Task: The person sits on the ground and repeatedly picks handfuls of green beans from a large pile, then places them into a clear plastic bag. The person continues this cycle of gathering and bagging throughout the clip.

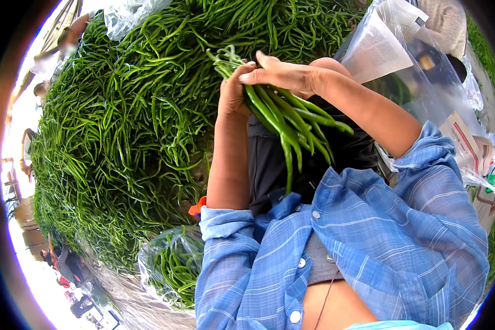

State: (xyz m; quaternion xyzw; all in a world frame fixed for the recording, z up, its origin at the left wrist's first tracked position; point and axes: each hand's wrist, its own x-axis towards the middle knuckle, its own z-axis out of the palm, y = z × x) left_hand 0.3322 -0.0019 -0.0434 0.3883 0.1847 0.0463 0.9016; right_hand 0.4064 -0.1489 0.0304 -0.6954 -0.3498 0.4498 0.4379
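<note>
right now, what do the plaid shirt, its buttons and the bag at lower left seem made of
Plaid shirt: thin woven cloth, perhaps cotton, matte and softly creased. Buttons: probably plastic, from their smooth pale discs. Bag: clear, glossy plastic film, judging by crinkles and highlights.

A bunch of long green chillies [275, 114] gathered between the left hand [235, 94] and the right hand [283, 75].
The chillies are slender, smooth and glossy, bright to mid green, each narrowing to a point; some run nearly straight, others curve. They lie side by side, packed tight where the hands enclose them, with thin, pale green, curling stem ends [225, 56] sticking out beyond the left hand, away from the person. From there the bodies slant down toward the person and to the right, fanning apart at the tips. One hangs lower than the rest, nearly upright, while another reaches farthest right, its tip free.
</note>
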